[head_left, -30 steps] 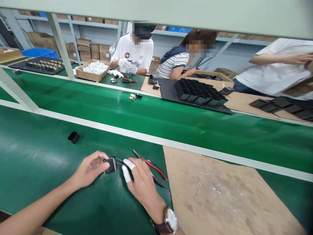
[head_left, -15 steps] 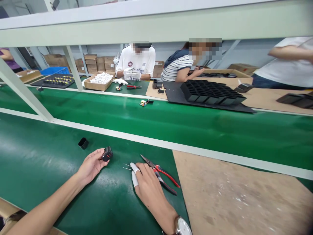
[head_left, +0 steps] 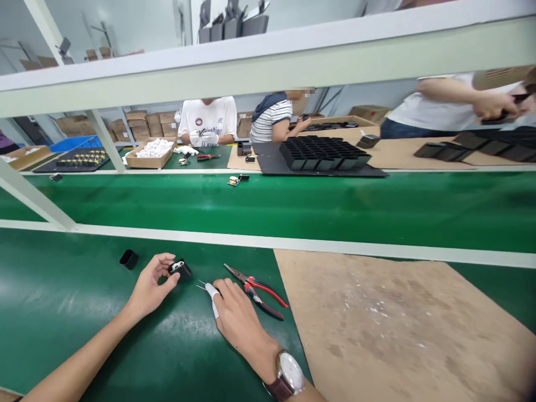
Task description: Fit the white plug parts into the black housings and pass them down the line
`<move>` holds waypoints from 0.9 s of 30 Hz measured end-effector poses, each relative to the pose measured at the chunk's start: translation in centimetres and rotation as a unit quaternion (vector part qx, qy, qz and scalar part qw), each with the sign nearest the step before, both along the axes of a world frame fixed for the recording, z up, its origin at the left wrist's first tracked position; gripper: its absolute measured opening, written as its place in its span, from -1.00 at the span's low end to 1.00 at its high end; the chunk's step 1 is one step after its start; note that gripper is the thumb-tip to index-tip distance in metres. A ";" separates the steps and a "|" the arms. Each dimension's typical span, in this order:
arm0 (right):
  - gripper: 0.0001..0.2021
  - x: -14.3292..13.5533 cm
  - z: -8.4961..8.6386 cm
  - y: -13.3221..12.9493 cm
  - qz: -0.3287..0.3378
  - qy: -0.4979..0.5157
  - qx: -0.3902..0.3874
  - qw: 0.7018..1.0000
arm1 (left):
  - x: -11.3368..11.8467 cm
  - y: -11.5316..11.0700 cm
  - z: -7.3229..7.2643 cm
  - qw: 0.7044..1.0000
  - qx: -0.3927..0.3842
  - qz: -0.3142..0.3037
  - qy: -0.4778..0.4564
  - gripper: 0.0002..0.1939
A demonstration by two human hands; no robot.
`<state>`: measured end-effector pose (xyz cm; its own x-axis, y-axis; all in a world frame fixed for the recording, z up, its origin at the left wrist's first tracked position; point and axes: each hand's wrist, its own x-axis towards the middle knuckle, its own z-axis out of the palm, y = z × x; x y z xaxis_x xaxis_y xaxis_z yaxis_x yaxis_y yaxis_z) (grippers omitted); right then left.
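My left hand is closed round a small black charger housing, tilted so that white and metallic parts show at its upper end. Just right of it, my right hand pinches thin metal tweezers, their two tips pointing left toward the housing but apart from it. White finger covers sit on my right thumb or fingers. Needle-nose pliers with red and black handles lie beside my right hand. An empty black sleeve rests on the green mat to the left of my left hand.
A cardboard sheet covers the bench at right. Beyond a white rail runs a green belt with a small circuit board on it. Co-workers sit opposite, near a block of black cases. A slanted post stands at left.
The housing has turned in my left hand, from its dark face with red marks to its end with white and metallic parts. The camera view has shifted. The tweezers remain in my right hand.
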<state>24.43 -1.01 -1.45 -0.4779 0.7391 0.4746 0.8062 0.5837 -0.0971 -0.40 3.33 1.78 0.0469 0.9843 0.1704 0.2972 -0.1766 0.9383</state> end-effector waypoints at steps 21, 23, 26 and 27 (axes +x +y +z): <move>-0.78 -0.2 -0.1 0.2 -0.016 0.011 -0.017 1.000 | 2.5 11.4 1.4 0.981 0.061 0.104 0.152 -0.47; -0.78 -0.2 0.1 0.1 -0.013 0.019 -0.008 1.000 | 2.9 8.1 1.0 0.990 0.015 0.022 0.140 -0.54; -0.80 -0.4 0.6 -0.2 0.000 0.028 0.005 1.000 | 3.2 3.7 0.6 0.986 -0.077 -0.091 0.119 -0.50; -0.80 -0.4 0.8 -0.3 0.008 0.030 0.010 0.999 | 3.2 2.6 0.5 0.982 -0.101 -0.117 0.109 -0.47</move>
<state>24.00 -1.28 -0.66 -0.4599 0.7223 0.5166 0.7901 0.5983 -0.1331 2.79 5.97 2.29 0.2897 0.9547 -0.0673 0.4692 -0.0804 0.8794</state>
